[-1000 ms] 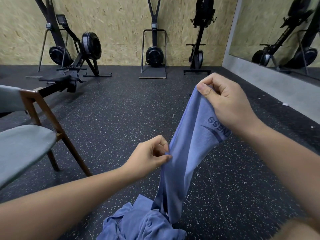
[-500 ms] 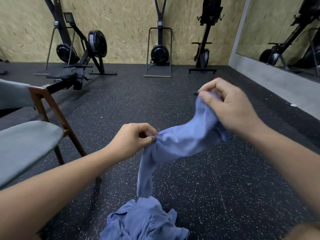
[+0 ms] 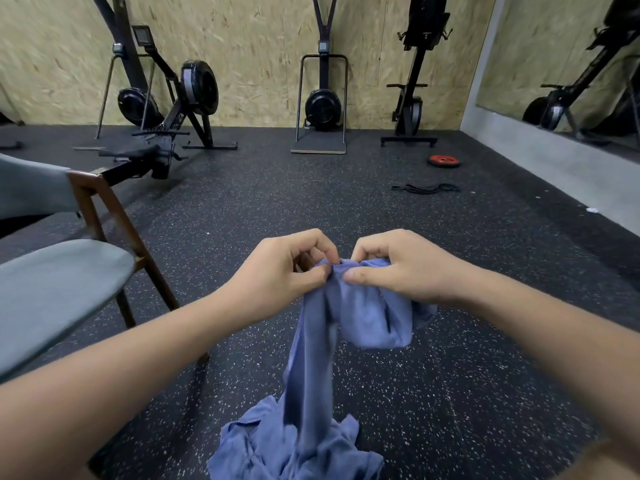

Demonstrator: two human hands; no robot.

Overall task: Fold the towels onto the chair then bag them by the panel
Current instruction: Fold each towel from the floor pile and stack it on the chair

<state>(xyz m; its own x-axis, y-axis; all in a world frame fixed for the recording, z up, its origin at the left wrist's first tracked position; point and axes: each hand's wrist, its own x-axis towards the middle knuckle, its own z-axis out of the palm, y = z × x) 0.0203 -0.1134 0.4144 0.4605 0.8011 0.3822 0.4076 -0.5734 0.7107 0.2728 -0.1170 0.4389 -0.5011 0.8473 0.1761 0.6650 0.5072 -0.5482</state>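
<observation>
We pinch the blue towel's [image 3: 367, 317] top edge, our left hand [image 3: 280, 275] and right hand [image 3: 405, 271] nearly touching, right of the chair [image 3: 59, 289]; its tail hangs onto the towel heap [image 3: 294, 448] below.

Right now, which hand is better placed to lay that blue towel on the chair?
Probably the left hand: both hands pinch the towel at its top edge, but the chair stands on the person's left, nearer that hand than the right hand.
</observation>
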